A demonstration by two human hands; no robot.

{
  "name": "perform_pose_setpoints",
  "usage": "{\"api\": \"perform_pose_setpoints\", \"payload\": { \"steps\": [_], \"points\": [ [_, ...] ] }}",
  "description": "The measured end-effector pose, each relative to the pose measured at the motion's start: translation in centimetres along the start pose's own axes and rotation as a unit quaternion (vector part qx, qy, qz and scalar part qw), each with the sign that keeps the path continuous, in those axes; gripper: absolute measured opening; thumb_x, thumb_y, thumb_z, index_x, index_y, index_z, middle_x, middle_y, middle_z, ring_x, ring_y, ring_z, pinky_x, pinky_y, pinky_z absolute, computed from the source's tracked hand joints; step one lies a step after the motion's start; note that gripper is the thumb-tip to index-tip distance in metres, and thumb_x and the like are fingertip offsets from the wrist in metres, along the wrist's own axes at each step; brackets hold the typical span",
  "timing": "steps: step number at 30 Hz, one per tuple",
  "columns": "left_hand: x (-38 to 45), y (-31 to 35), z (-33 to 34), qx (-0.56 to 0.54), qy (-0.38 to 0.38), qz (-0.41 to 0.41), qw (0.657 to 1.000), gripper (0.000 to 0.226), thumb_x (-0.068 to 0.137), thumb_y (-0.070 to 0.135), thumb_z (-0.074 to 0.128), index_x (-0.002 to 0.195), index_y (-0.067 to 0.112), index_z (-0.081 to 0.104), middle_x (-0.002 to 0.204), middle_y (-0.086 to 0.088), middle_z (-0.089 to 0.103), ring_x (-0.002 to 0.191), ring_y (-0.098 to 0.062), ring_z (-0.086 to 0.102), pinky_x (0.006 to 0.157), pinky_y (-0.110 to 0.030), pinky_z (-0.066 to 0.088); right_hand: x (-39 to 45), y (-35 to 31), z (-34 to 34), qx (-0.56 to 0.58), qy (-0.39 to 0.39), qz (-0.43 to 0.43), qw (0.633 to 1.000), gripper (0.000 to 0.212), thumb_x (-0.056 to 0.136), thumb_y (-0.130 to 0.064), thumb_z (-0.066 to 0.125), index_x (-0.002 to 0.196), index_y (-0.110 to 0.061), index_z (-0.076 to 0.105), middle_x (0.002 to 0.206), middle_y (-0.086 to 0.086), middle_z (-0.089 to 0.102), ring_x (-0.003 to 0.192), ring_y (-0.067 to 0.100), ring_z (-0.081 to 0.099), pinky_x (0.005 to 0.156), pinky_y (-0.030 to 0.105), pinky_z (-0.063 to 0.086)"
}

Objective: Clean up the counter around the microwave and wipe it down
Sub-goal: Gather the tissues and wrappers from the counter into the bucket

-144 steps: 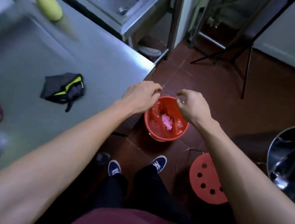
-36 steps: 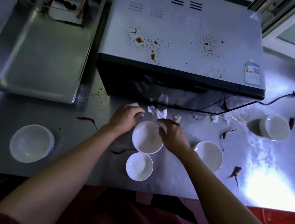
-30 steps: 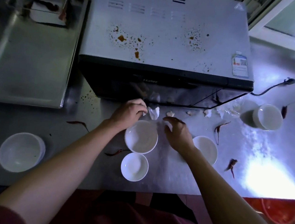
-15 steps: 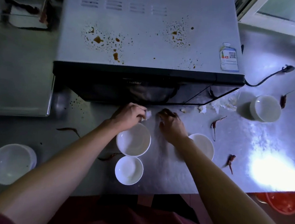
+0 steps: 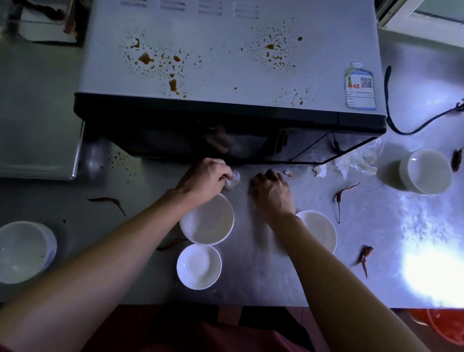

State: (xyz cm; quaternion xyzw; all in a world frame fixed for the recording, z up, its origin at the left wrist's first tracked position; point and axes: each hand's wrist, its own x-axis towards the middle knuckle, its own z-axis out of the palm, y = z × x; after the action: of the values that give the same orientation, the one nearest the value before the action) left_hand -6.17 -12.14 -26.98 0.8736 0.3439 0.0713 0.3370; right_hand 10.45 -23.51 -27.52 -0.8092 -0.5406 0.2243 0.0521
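A white microwave with brown sauce spatter on its top stands on the steel counter. Just in front of its dark door, my left hand grips crumpled white paper scraps. My right hand lies beside it with fingers curled down on the counter; what it holds is hidden. More white scraps and a clear wrapper lie at the microwave's right front corner. Dried red chillies are scattered over the counter.
Several white bowls stand around: one under my left wrist, a small one near the edge, one by my right forearm, one far left, one far right. A steel tray sits left. A red bucket stands on the floor, right.
Since the red bucket, I turned back to the counter. In the last second both hands moved up to the microwave's front; the loose scraps there are gone from the counter and my left hand holds paper.
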Motion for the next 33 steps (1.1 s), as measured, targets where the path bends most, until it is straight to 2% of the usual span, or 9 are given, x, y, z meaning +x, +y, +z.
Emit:
{"api": "perform_pose_setpoints", "payload": {
  "steps": [4, 8, 12, 16, 19, 25, 29, 33],
  "points": [
    [0.3, 1.2, 0.0, -0.004, 0.017, 0.004, 1.000, 0.026, 0.074, -0.008, 0.060, 0.080, 0.012, 0.075, 0.082, -0.001, 0.069, 0.072, -0.021, 0.063, 0.065, -0.036, 0.053, -0.4, 1.0, -0.7, 0.016, 0.002, 0.000, 1.000, 0.023, 0.094, -0.018, 0.054, 0.108, -0.009, 0.069, 0.112, 0.014, 0.059, 0.110, 0.034, 0.051, 0.087, 0.039, 0.042],
    [0.6, 3.1, 0.5, -0.001, 0.010, 0.030, 1.000, 0.022, 0.076, -0.009, 0.062, 0.081, 0.009, 0.075, 0.083, -0.004, 0.069, 0.073, -0.024, 0.064, 0.066, -0.030, 0.050, -1.2, 3.4, -2.0, 0.034, 0.066, 0.023, 0.997, 0.018, 0.084, -0.016, 0.058, 0.095, -0.010, 0.071, 0.099, 0.012, 0.064, 0.100, 0.034, 0.056, 0.078, 0.038, 0.048],
    [1.1, 4.3, 1.9, -0.012, 0.003, 0.003, 1.000, 0.023, 0.077, -0.007, 0.062, 0.081, 0.011, 0.075, 0.084, 0.001, 0.068, 0.072, -0.019, 0.062, 0.066, -0.035, 0.053, -0.8, 6.2, -2.9, 0.037, 0.103, 0.043, 0.993, 0.015, 0.082, 0.000, 0.060, 0.090, -0.002, 0.073, 0.099, 0.017, 0.066, 0.096, 0.038, 0.058, 0.073, 0.040, 0.050],
    [1.1, 5.2, 2.7, -0.017, -0.004, -0.011, 1.000, 0.025, 0.078, -0.008, 0.061, 0.082, 0.012, 0.075, 0.084, 0.003, 0.067, 0.072, -0.017, 0.060, 0.065, -0.035, 0.052, -0.3, 7.2, -3.0, 0.009, 0.090, -0.043, 0.995, 0.018, 0.079, 0.006, 0.066, 0.089, -0.005, 0.076, 0.100, 0.015, 0.070, 0.091, 0.039, 0.062, 0.064, 0.040, 0.055],
    [1.0, 5.4, 3.1, -0.016, -0.007, -0.025, 1.000, 0.026, 0.077, -0.008, 0.061, 0.082, 0.013, 0.075, 0.082, 0.004, 0.066, 0.072, -0.016, 0.060, 0.064, -0.034, 0.052, -0.1, 7.3, -2.9, -0.001, 0.084, -0.075, 0.994, 0.021, 0.077, 0.006, 0.070, 0.092, -0.007, 0.077, 0.101, 0.014, 0.072, 0.092, 0.037, 0.065, 0.061, 0.041, 0.057],
    [0.7, 6.0, 3.5, -0.021, -0.022, -0.056, 0.998, 0.023, 0.077, -0.005, 0.061, 0.082, 0.014, 0.074, 0.082, 0.004, 0.067, 0.074, -0.017, 0.063, 0.066, -0.037, 0.053, -0.1, 7.9, -1.7, -0.035, 0.053, -0.071, 0.995, 0.020, 0.081, 0.001, 0.064, 0.095, -0.010, 0.073, 0.105, 0.009, 0.068, 0.100, 0.033, 0.058, 0.066, 0.038, 0.052],
    [0.6, 6.7, 3.7, -0.017, -0.028, -0.072, 0.997, 0.020, 0.080, -0.001, 0.064, 0.084, 0.016, 0.073, 0.082, 0.005, 0.066, 0.074, -0.014, 0.061, 0.067, -0.034, 0.053, 0.0, 7.9, -1.9, -0.050, 0.050, -0.044, 0.997, 0.020, 0.084, 0.001, 0.060, 0.099, -0.007, 0.072, 0.104, 0.014, 0.066, 0.100, 0.034, 0.056, 0.073, 0.038, 0.048],
    [0.7, 7.7, 4.1, -0.012, -0.025, -0.078, 0.997, 0.022, 0.080, -0.001, 0.064, 0.085, 0.018, 0.074, 0.080, 0.008, 0.064, 0.074, -0.013, 0.060, 0.066, -0.031, 0.051, 0.3, 8.4, -2.3, -0.033, 0.040, -0.020, 0.998, 0.021, 0.082, 0.006, 0.059, 0.097, -0.005, 0.069, 0.102, 0.017, 0.064, 0.097, 0.037, 0.058, 0.070, 0.037, 0.046]
  ]
}}
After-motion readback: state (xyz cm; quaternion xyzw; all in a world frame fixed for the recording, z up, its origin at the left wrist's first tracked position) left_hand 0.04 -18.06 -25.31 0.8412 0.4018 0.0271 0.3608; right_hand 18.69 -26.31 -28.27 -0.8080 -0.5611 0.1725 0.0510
